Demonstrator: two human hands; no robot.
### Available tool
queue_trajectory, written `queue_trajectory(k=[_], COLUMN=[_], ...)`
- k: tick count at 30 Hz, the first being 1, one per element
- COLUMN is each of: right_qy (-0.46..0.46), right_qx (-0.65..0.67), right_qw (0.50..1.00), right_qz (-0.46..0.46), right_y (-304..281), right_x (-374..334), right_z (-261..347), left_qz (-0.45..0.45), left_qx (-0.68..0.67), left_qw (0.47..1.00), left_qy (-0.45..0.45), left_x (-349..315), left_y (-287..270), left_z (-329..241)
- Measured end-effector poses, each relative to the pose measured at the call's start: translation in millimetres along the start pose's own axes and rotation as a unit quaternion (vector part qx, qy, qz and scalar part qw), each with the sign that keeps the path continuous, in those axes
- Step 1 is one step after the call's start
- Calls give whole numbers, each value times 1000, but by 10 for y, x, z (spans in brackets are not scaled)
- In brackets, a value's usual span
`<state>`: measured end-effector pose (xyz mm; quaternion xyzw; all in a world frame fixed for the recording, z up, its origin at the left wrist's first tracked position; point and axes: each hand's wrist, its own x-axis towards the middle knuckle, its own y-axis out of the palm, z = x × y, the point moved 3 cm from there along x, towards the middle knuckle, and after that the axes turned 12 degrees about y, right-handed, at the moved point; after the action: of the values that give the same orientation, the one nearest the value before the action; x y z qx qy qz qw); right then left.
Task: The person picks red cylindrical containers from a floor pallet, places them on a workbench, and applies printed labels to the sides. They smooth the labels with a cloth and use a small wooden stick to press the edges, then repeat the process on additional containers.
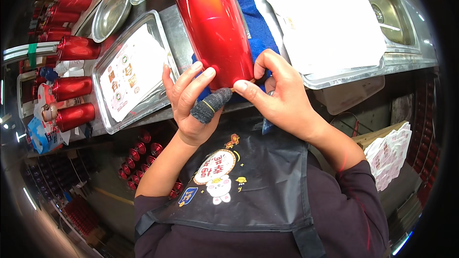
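Observation:
A glossy red metal cylinder (pixel 215 24) lies lengthwise in front of me, its near end toward my body, with a blue cloth (pixel 258 19) under and beside it. My left hand (pixel 191 98) grips its near left side, fingertips on the red surface. A grey fabric sleeve (pixel 210 106) with a yellow band covers the thumb, which sits by the near rim. At the near right edge is my right hand (pixel 282 91), thumb and bent forefinger closed against the cylinder. A thin tan sliver shows by that thumb tip; its kind is unclear.
On the left, a metal tray (pixel 111 118) holds printed sheets, with a steel bowl (pixel 112 12) behind it. Several red cylinders (pixel 76 48) stick out sideways at far left. White sheets (pixel 330 24) cover a tray on the right, before a sink (pixel 401 33). Printed sheets (pixel 389 155) hang lower right.

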<state>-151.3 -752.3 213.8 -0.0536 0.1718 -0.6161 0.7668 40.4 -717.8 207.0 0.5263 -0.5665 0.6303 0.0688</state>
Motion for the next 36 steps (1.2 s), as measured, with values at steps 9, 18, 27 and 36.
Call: queue_trajectory(k=[9,18,27,36], right_qy=[57,81,71,75], right_qx=[65,91,114,124], right_qw=[994,988,987,985], right_qz=[68,90,90,92], right_y=[-35,-51,-25,-129], right_x=[6,10,15,-23], right_z=[-63,-60,-98,-138], left_qz=[25,27,54,102], left_qx=[34,30,51,67], left_qw=[999,999,997,992], left_qy=[-1,-8,2,42], left_x=[-4,-11,33,366], left_y=[46,37,49,162], left_z=[2,4,-19,-87])
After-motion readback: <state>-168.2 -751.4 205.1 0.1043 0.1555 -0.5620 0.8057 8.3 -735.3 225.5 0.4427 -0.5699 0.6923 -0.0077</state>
